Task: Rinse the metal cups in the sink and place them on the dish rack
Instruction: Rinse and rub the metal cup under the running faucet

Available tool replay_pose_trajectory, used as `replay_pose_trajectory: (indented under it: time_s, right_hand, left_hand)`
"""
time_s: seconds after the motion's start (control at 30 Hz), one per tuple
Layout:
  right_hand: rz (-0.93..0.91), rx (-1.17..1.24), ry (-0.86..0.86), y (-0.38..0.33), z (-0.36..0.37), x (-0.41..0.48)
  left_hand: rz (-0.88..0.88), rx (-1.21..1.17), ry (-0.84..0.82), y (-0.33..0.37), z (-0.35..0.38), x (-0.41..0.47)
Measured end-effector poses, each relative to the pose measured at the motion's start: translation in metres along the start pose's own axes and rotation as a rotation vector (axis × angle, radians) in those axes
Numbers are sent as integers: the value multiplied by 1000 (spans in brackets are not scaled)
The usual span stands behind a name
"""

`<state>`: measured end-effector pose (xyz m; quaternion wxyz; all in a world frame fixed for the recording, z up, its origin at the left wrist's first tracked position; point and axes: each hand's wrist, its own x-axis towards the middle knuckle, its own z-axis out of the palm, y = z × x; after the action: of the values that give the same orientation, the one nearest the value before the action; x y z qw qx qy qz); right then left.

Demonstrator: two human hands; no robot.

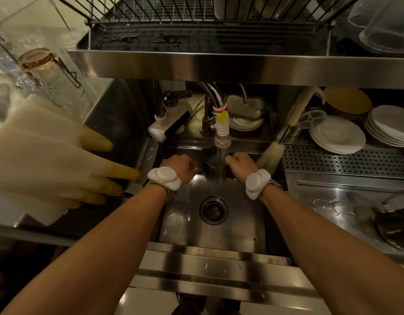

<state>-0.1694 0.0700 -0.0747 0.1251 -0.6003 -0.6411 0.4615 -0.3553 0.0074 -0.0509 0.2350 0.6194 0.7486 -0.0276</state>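
The metal cup stands upright under the faucet stream, just left of your right hand, whose fingers pinch its rim. Your left hand is beside it, apart, its fingers hidden. The dish rack lies beyond and above both hands.

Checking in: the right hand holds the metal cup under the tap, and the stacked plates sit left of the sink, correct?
No. The head view shows the stacked plates right of the sink, not left. The right hand does hold the metal cup under the tap.
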Motion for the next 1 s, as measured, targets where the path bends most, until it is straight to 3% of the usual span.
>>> replay_pose_trajectory:
  time_s: [1.0]
  right_hand:
    - [-28,-136,5,-5,-10,-8]
  left_hand:
    - [26,-10,18,6,-6,-9]
